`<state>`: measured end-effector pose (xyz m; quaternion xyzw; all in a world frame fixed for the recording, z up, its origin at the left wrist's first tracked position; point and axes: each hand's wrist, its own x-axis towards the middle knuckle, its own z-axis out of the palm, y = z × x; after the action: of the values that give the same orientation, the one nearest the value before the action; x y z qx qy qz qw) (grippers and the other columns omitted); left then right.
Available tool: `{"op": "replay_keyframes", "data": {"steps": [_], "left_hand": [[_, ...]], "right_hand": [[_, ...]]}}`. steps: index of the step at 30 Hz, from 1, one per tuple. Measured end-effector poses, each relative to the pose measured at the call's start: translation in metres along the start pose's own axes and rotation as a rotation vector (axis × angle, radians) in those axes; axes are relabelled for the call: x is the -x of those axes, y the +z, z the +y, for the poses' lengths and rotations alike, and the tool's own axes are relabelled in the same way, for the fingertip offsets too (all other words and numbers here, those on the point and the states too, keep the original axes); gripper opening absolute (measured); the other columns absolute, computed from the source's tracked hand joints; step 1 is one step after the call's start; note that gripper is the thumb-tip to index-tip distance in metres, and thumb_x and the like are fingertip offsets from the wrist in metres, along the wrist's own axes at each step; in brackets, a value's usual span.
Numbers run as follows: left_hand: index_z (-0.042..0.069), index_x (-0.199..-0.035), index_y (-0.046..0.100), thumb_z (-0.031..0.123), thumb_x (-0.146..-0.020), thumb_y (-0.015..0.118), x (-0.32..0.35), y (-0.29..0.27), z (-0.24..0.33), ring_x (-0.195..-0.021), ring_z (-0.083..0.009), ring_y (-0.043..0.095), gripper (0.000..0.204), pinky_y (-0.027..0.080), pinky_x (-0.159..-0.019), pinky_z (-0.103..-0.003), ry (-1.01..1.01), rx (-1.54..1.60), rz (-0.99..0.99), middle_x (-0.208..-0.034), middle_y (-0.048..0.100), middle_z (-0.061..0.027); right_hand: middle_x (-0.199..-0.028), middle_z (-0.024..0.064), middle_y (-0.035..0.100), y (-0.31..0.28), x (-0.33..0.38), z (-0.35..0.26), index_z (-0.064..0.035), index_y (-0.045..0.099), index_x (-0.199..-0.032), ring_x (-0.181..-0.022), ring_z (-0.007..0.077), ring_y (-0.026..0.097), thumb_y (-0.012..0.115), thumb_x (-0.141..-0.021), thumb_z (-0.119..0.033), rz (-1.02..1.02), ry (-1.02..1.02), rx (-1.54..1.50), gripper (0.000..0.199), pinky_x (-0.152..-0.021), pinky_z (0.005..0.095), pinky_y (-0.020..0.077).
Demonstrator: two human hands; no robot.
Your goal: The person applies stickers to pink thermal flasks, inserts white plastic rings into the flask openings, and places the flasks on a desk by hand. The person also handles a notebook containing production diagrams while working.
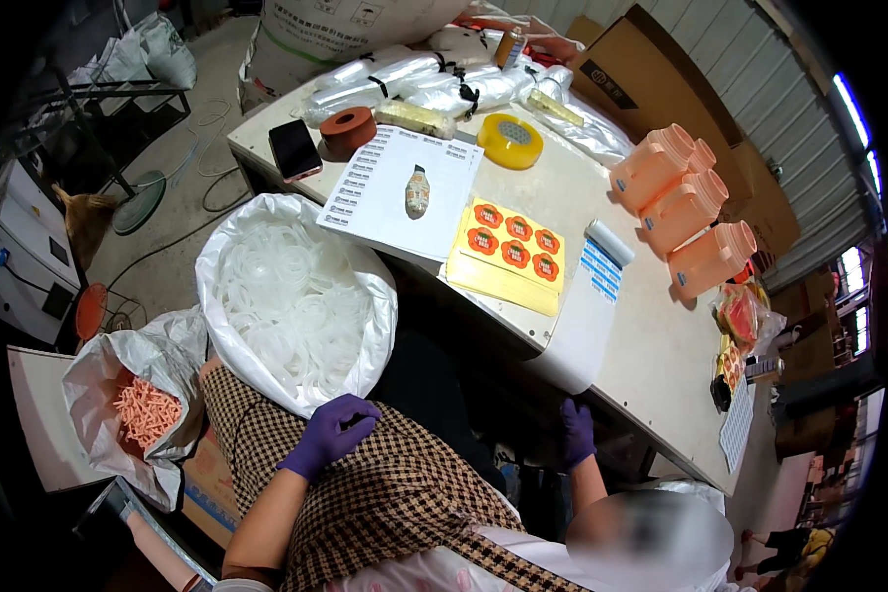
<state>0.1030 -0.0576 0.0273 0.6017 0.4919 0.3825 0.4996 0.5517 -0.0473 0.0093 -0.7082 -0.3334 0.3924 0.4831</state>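
My left hand (333, 434), in a purple glove, rests over the checked cloth (365, 493) on my lap. Its fingers curl toward the thumb, with nothing visible in them. Just ahead of it is a white sack (380, 340) of translucent plastic rings (291, 296). My right hand (577, 434), gloved alike, is below the table's front edge, fingers pointing up and apart, holding nothing I can see. Above it, a strip of backing paper (574, 350) with blue labels (600, 271) hangs over the edge. Left of the strip lie yellow sheets of red flower-shaped stickers (508, 247).
Several peach plastic jugs (683, 212) stand at the table's right. Farther back lie a phone (294, 150), a brown tape roll (348, 130), a yellow tape roll (510, 141), a printed sheet (390, 197) and bagged plastic (444, 89). A sack of pink parts (148, 412) is at left.
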Motion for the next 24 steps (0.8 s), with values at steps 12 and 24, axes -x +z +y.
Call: {"op": "replay_keyframes", "data": {"steps": [12, 24], "left_hand": [[0.003, -0.106, 0.071, 0.01, -0.092, 0.071, 0.001, 0.005, -0.016, -0.096, -0.0123, 0.067, 0.015, 0.054, -0.088, -0.028, -0.035, 0.108, -0.025, -0.104, 0.072, -0.0056], [0.0, -0.109, 0.07, 0.007, -0.093, 0.068, 0.001, 0.004, -0.011, -0.097, -0.0135, 0.067, 0.017, 0.052, -0.089, -0.028, -0.093, 0.057, -0.038, -0.106, 0.071, -0.007]], "right_hand": [[-0.079, 0.0111, 0.065, 0.003, -0.101, 0.133, -0.0054, 0.065, -0.091, -0.077, 0.0275, 0.064, 0.062, -0.097, -0.032, 0.156, -0.495, 0.819, 0.027, -0.075, 0.043, 0.051], [-0.117, 0.0194, 0.069, 0.052, -0.143, 0.157, -0.0084, 0.068, -0.119, -0.112, 0.0379, 0.063, 0.047, -0.101, -0.032, 0.07, -0.118, 1.07, 0.036, -0.094, 0.0473, 0.05]]}}
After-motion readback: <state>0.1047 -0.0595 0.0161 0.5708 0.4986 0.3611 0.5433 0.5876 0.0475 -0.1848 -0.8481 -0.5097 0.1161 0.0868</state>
